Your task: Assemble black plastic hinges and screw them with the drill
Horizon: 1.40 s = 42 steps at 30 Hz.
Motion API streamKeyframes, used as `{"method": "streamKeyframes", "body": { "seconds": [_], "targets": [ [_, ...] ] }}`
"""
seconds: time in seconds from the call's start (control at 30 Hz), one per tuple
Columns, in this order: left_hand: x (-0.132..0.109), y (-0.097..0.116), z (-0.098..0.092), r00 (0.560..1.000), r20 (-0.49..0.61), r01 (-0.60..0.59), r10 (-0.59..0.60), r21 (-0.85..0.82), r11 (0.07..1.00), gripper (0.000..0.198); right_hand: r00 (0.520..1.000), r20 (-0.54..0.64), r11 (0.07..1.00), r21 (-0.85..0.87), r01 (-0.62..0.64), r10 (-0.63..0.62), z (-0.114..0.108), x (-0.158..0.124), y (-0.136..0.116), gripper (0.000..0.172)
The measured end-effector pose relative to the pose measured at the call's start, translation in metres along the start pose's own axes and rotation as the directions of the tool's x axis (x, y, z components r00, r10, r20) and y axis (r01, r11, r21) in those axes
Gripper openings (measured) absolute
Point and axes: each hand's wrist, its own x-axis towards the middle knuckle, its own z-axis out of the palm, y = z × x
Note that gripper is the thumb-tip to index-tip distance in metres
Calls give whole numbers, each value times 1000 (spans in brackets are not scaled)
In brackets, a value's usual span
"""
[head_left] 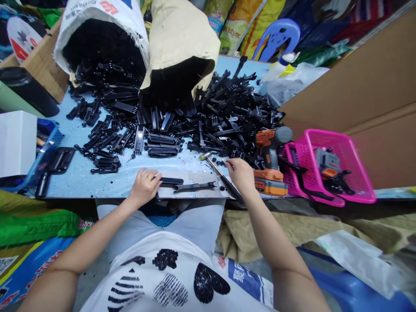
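Note:
My left hand (145,185) rests on the table's near edge, its fingers closed on the end of a flat black plastic part (171,180). A second long black part (194,186) lies just to its right. My right hand (240,175) is closed round the handle of a small hammer (217,170), whose metal head points left toward the pile. Its fingertips also pinch something small that I cannot make out. A large heap of black plastic parts (224,117) covers the table beyond both hands.
Two open sacks (107,26) spill black parts at the back. An orange cordless drill (269,160) stands right of my right hand, beside pink baskets (338,167). A white box (16,141) and blue bin sit at far left. Cardboard (357,82) rises at right.

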Motion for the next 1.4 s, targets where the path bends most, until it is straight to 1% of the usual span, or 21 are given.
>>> {"method": "streamKeyframes", "body": {
  "seconds": [0.03,0.1,0.17,0.23,0.3,0.37,0.4,0.43,0.5,0.57,0.63,0.8,0.9,0.93,1.0,1.07,1.13,1.2,1.3,1.33,1.4],
  "targets": [
    [-5,-5,-1,998,-42,44,-44,-15,999,25,999,23,998,-58,-24,26,3,3,11,31],
    [-15,-13,0,987,-109,107,-115,-78,991,24,996,82,993,-116,-8,17,15,10,25,31],
    [-22,-15,3,975,-156,138,-160,-144,980,24,986,164,991,-134,16,7,27,16,29,29],
    [-25,-14,5,966,-178,151,-185,-187,971,23,984,177,993,-118,-10,31,34,20,24,28],
    [-26,-10,7,961,-185,168,-207,-210,963,23,995,93,999,6,-39,38,31,19,10,28],
    [-26,-6,8,954,-190,187,-230,-218,958,24,999,47,971,241,1,-13,23,12,-11,28],
    [-26,-5,8,951,-194,199,-242,-216,956,24,995,80,931,363,28,-61,18,8,-25,26],
    [-25,-4,9,946,-202,210,-253,-211,955,24,982,148,884,466,37,-119,14,2,-38,24],
    [-25,-3,10,940,-210,226,-268,-201,953,25,923,313,817,576,2,-223,8,-6,-65,18],
    [-26,-3,12,941,-207,226,-266,-198,954,25,868,424,821,570,-35,-258,5,-10,-85,12],
    [-28,-5,14,947,-200,214,-253,-199,956,26,844,468,856,517,-20,-263,3,-8,-98,8],
    [-32,-9,12,955,-190,198,-228,-166,966,27,801,513,934,324,153,-309,-2,7,-119,11],
    [-21,2,6,966,-170,190,-195,-46,981,28,786,520,942,202,266,-334,6,7,-126,6],
    [-15,9,5,978,-130,164,-163,-2,986,30,784,511,936,189,298,-353,11,3,-126,4],
    [1,24,2,997,16,78,-78,39,996,40,791,439,905,215,368,-426,24,-9,-119,9],
    [16,35,1,982,187,-9,5,16,1000,52,787,296,838,276,471,-541,36,-24,-105,18],
    [23,36,0,953,292,-75,73,-4,997,59,755,160,762,284,582,-636,47,-36,-87,27],
    [22,29,-2,932,326,-168,158,3,986,61,735,102,737,197,646,-671,56,-42,-70,40],
    [16,13,-1,908,339,-283,246,65,957,60,754,48,756,13,655,-655,64,-40,-55,52],
    [16,10,0,910,340,-284,238,92,954,59,756,14,755,-19,655,-655,64,-37,-53,53],
    [18,8,2,934,303,-235,188,125,964,54,728,-57,730,-16,683,-683,56,-31,-54,55]
  ]
}}
